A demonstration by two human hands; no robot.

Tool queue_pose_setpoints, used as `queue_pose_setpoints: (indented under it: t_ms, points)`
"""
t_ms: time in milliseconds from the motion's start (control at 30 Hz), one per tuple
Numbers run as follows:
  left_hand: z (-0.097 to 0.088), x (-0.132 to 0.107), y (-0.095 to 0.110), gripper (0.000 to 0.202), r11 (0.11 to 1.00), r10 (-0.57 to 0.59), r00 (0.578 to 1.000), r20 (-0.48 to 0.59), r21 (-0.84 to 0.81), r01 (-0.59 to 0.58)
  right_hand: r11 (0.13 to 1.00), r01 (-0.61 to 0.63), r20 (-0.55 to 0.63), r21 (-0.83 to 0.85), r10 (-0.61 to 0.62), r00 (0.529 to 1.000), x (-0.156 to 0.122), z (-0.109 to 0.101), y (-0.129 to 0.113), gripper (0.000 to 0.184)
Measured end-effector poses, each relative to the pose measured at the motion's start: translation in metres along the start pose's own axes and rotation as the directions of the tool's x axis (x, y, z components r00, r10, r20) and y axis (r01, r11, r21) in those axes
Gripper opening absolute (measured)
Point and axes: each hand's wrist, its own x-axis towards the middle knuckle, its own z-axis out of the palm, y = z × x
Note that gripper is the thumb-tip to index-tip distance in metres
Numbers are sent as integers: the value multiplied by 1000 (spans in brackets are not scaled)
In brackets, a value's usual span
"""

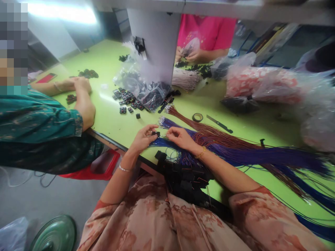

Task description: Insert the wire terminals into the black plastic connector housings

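Observation:
My left hand (143,138) pinches a small black connector (156,133) above the table's near edge. My right hand (180,137) is closed just right of it, fingertips pinched on a thin wire end right next to the connector. Under both hands lies a bundle of blue wires (246,156), with a bundle of brown wires (209,130) beside it. A heap of black connectors with wires (188,179) lies against my lap at the table edge.
The table top is green (110,115). Loose black connectors (128,99) and clear bags (146,89) lie mid-table, beside a tape roll (197,117) and a black tool (219,124). A person in teal (39,122) sits left, another in pink (205,35) opposite. Bags (261,85) crowd the right.

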Motion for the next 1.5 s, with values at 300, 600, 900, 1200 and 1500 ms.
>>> queue_pose_setpoints:
  t_ms: [300, 600, 900, 1200, 1500]
  points:
    - [27, -6, -12, 37, 849, -160, 987, 21, -507, 148, 984, 119, -141, -135, -137, 980, -10, 3, -10, 7]
    - [33, -8, -19, 31, 808, -184, 979, 89, -553, 202, 901, 218, -117, -375, -280, 953, -14, 5, -9, 7]
    - [35, -10, -17, 36, 836, -189, 980, 57, -515, 191, 811, 271, -46, -519, -343, 938, -15, 7, -12, 11]
    - [47, -15, -21, 41, 902, -149, 984, -102, -422, 93, 765, 314, 50, -562, -347, 936, -14, 7, -7, 12]
    - [45, -18, -25, 39, 960, -119, 977, -177, -273, 68, 788, 257, 113, -560, -234, 966, -10, 7, -8, 13]
